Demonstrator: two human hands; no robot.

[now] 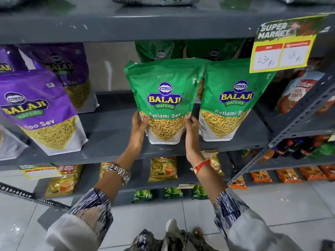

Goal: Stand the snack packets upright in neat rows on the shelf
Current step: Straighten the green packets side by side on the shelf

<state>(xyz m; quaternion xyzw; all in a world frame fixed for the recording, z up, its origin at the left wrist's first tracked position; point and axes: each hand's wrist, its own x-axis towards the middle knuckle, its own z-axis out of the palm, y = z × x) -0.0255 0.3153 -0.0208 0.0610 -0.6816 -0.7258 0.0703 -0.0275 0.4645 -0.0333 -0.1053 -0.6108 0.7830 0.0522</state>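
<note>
Presently, a green Ratlami Sev packet is held upright on the grey shelf, its white base set near the shelf's front edge. It is gripped low down on both sides: the left hand is closed on its lower left edge, with the thumb laid across the front of the clear window, and the right hand is closed on its lower right edge, the fingertips pressed against the side of the pack. A silver watch is worn on the left wrist and a red thread band on the right, and both forearms are covered by patterned sleeves. Just beside the held packet, on its right, a second green packet is stood upright on the same shelf, the upper corners of the two overlapping slightly. Further green packets are seen behind them in the shadow at the back. To the left, well apart from the green row, a purple Aloo Sev packet is tilted leftward at the front, with another purple packet behind it. A yellow price tag is fixed to the shelf edge above on the right. Yellow tea packs are ranged on the lower shelf.
</note>
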